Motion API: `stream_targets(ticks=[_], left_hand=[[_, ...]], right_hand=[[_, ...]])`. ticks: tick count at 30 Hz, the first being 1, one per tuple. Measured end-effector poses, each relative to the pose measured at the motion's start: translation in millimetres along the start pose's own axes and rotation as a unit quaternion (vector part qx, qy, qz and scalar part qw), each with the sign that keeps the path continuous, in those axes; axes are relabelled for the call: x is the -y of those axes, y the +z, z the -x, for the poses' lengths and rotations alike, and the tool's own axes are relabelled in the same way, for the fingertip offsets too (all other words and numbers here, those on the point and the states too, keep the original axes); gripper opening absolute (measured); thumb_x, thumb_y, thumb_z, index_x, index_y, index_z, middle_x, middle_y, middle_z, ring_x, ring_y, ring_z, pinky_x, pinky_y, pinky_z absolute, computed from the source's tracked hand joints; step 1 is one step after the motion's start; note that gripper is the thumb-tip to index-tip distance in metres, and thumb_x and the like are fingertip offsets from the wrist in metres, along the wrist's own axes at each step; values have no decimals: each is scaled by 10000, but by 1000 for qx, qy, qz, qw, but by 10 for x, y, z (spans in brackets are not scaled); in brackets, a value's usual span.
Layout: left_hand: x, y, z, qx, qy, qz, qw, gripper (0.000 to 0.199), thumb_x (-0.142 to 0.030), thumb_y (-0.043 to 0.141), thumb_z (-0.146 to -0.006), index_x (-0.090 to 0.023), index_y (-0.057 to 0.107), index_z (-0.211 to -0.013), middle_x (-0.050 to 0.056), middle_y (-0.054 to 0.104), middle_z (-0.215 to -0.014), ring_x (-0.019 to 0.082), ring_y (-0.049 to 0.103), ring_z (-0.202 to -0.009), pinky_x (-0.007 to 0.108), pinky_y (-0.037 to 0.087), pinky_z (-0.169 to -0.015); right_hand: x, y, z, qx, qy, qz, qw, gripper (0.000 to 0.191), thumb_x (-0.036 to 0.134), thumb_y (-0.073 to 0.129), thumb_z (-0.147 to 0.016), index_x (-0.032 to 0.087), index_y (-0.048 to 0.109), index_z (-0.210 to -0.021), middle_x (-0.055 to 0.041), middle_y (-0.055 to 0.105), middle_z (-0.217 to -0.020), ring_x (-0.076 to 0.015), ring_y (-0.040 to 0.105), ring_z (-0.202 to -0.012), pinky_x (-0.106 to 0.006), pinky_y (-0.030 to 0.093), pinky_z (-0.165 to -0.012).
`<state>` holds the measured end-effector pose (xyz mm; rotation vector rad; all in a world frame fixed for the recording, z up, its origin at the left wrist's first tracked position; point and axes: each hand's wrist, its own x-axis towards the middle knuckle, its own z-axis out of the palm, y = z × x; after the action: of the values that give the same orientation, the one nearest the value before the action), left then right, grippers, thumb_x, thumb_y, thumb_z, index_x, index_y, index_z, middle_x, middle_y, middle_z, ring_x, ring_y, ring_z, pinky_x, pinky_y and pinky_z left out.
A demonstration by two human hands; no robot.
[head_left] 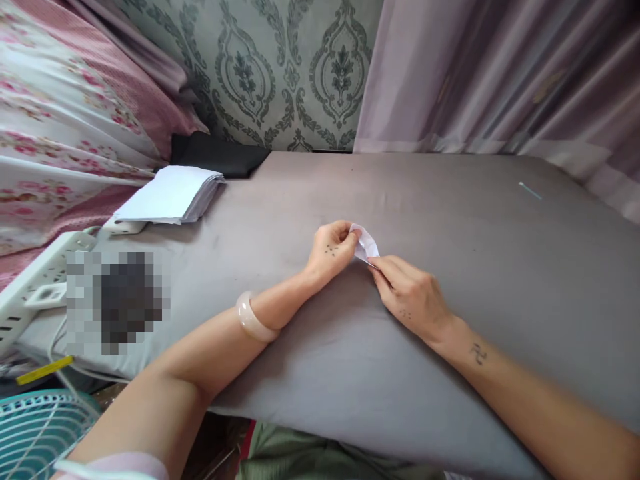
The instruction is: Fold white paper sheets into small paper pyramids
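Note:
A small piece of white paper [365, 245], curved or folded, is held between my two hands above the grey cloth-covered table [310, 193]. My left hand [334, 248] pinches its upper left end, with the thumb over the paper and the fingers curled. At the lower right end, my right hand [407, 290] grips the paper between thumb and fingers. A pale bangle [249, 319] circles my left forearm.
A stack of white sheets [167, 195] lies at the back left beside a black folded item [215, 155]. White power strips [47, 280] and a blurred patch are at the left, a teal fan [40, 433] below. A thin light-blue stick [530, 191] lies back right.

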<state>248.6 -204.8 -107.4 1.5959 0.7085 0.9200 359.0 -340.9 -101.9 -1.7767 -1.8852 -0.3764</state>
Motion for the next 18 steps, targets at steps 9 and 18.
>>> stream_targets(ticks=[9, 18], left_hand=[[18, -50, -4, 18, 14, -113, 993, 171, -275, 544, -849, -164, 627, -749, 16, 616, -642, 123, 544, -606, 225, 415, -544], [-45, -54, 24, 44, 23, -149, 988, 182, -223, 490, -846, -157, 618, -734, 8, 591, -619, 114, 524, -591, 224, 385, -541]], right_hand=[[15, 22, 7, 4, -32, 26, 999, 235, 185, 450, -951, 183, 685, -933, -32, 702, -775, -135, 621, -690, -275, 362, -598], [32, 34, 1, -9, -48, 46, 998, 224, 157, 482, -920, 165, 691, -838, -23, 676, -707, -130, 586, -633, -287, 326, -571]])
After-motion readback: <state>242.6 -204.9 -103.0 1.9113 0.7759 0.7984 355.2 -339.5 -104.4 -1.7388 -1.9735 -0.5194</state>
